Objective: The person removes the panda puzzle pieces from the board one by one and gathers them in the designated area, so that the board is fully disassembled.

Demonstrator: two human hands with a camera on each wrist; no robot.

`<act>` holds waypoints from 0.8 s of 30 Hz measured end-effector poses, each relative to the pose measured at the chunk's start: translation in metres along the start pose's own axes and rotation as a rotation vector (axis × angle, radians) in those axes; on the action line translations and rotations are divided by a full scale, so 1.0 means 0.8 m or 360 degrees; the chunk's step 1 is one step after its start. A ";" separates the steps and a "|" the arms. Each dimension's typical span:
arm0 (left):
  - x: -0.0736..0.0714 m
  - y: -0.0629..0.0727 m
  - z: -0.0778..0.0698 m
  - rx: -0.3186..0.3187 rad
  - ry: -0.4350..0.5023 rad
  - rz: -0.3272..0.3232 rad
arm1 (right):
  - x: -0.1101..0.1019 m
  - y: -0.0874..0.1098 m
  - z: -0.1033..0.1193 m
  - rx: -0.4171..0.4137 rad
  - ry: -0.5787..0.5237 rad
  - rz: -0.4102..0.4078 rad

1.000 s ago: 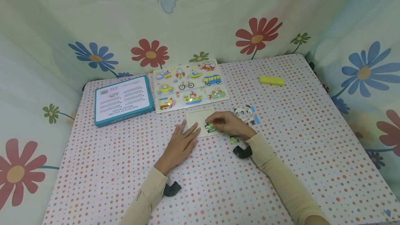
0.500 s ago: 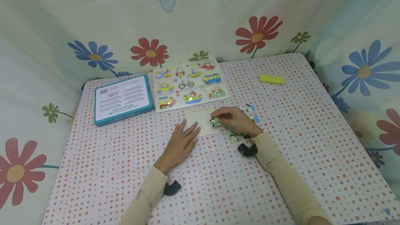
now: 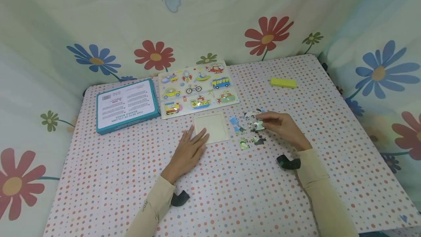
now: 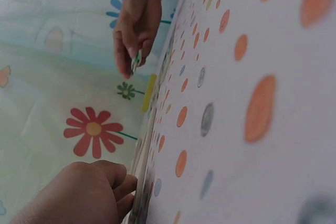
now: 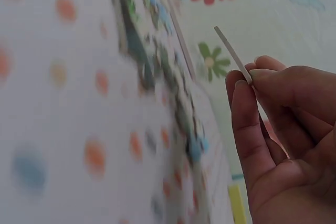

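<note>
My right hand (image 3: 283,129) pinches a small green-and-white jigsaw piece (image 3: 259,125) between thumb and fingers, above a loose group of panda jigsaw pieces (image 3: 236,125). Seen edge-on in the right wrist view, the held piece (image 5: 232,54) is thin and clear of the table. With fingers spread, my left hand (image 3: 186,153) rests on the near left edge of a pale square puzzle tray (image 3: 217,130). No pieces lie in the visible part of this tray. The left wrist view also shows the right hand (image 4: 137,24) holding the piece.
Behind the tray lies a vehicle peg puzzle board (image 3: 197,90). A teal-edged box (image 3: 127,105) stands to its left. Towards the back right is a yellow block (image 3: 283,83). The dotted tablecloth (image 3: 230,193) covers the table, with flowered curtains around it.
Carrying the piece, my right hand has moved right, from over the tray to above the loose pieces, uncovering several of them. My left hand has stayed on the tray.
</note>
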State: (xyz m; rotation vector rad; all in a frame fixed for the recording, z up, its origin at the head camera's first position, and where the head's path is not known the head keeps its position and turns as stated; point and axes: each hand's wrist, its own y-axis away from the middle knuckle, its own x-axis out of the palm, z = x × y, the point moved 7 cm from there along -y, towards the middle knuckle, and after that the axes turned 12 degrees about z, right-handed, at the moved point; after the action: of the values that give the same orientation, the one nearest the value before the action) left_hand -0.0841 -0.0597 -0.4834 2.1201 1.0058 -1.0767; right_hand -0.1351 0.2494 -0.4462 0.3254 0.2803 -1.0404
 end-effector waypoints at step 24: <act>0.000 -0.001 0.000 -0.0004 0.0016 0.0009 | -0.011 0.061 -0.031 0.0113 0.0067 0.0007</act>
State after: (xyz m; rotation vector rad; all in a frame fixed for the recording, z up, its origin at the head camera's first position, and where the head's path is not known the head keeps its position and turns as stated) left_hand -0.0845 -0.0595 -0.4837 2.1271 1.0045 -1.0627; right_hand -0.0986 0.2888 -0.4596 0.4121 0.2806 -1.0413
